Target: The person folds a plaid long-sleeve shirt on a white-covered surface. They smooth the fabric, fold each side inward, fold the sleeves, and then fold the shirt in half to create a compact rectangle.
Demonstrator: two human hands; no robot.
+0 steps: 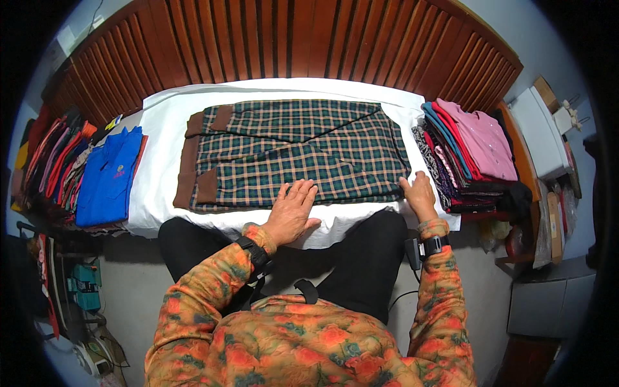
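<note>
A green, navy and tan plaid jacket [309,168] lies flat on a white sheet [161,148]. Its sleeves are folded inward, and the brown ribbed cuffs and hem are at the left. My left hand [293,213] rests on the jacket's near edge, fingers stretched out and palm down. At the near right corner, my right hand [420,195] has its thumb and bent fingers closed on the jacket's edge; part of the grip is hidden.
A blue collared shirt [111,175] tops folded clothes on the left, beside more stacked garments [58,158]. On the right stands another pile, with a pink garment [480,138] on top. A slatted wooden headboard [284,42] rises behind the sheet.
</note>
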